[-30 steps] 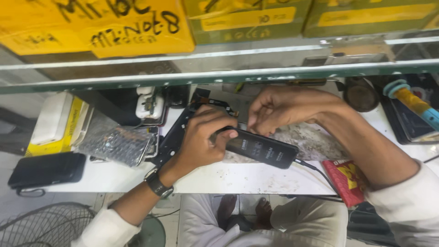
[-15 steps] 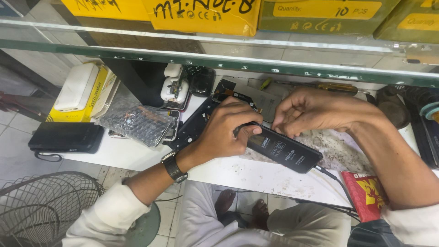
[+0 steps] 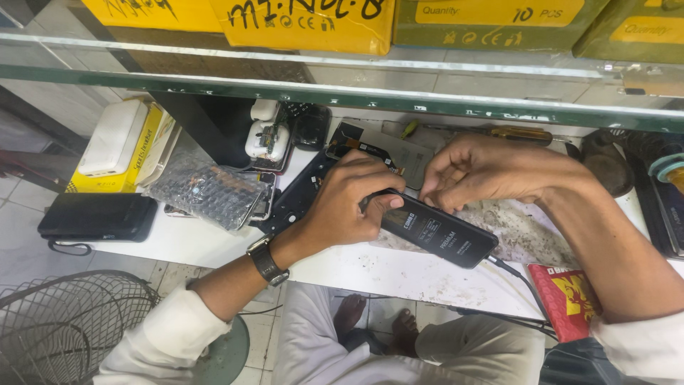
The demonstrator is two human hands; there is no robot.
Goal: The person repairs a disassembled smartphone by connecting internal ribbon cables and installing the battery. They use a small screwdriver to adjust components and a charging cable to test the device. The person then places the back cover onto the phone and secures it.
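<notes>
The left hand (image 3: 349,203) is clenched around the upper end of a flat black battery (image 3: 438,232), which lies tilted across the front part of the white worktop (image 3: 214,246); the fingers wrap over the end so that this end of the battery is hidden. The right hand (image 3: 491,171) is bent over the same end with its fingertips (image 3: 431,194) pinched together just above the battery's edge; what those fingertips grip, if anything, cannot be told, because the fingers cover the contact point. A dark cable (image 3: 516,281) runs from the battery's lower corner toward the worktop's front edge and passes out of clear view. A wristwatch (image 3: 267,260) sits on the left wrist, and both forearms end in white sleeves that are cut off by the lower frame edge. A black phone frame (image 3: 299,199) lies partly under the left hand. To the left lie a bubble-wrap packet (image 3: 206,191), a black pouch (image 3: 96,217) and a white box (image 3: 114,139) on a yellow package. A glass shelf (image 3: 342,78) crosses the top of the view and blurs the items behind it; a yellow-handled screwdriver (image 3: 524,133) shows just under its edge. A red packet (image 3: 566,299) lies near the right forearm, partly covered by it. A wire fan guard (image 3: 68,324) is cut off at the lower left.
</notes>
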